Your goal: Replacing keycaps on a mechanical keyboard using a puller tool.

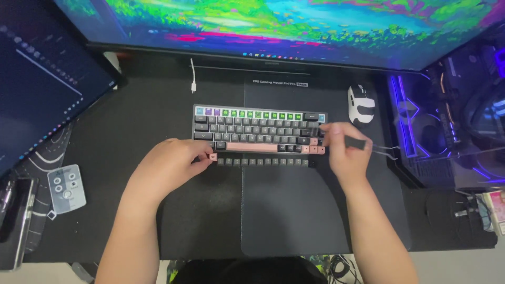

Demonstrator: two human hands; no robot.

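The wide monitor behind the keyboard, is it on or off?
On. The wide monitor glows with a bright green, blue and pink landscape picture, and a row of small icons shows along its bottom edge.

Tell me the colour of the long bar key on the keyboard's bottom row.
Pink: the long bar key on the keyboard, seen in the head view.

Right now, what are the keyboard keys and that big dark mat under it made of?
The keycaps on the keyboard look like hard plastic with a matte finish: grey, pink and green blocks with crisp edges and little shine. The mat looks like soft cloth over rubber, probably; it is flat, dull and throws back no glare. The left hand pinches a pink keycap; the right hand holds a thin tool, likely metal wire.
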